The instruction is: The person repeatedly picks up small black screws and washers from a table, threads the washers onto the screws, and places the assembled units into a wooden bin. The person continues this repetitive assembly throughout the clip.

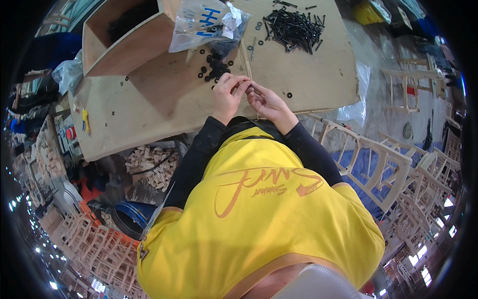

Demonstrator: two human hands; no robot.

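The yellow shirt (pixel 269 199) is nearest; black washers (pixel 217 66) lie just beyond the fingers (pixel 238 79).

"What sort of place is this?"
"A furniture workshop, it seems: bare wooden chair frames (pixel 397 182) crowd both sides."
"And the worktable (pixel 318 74)?"
"Black bolts (pixel 294 31) piled on top, wood pieces (pixel 152 167) heaped below."

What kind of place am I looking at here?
Probably a wooden-furniture workshop: unfinished pale wooden chair-like frames stand at the right, a heap of small pale wood pieces lies below the table's near edge, and loose black metal screws or bolts are piled on the light-brown tabletop.
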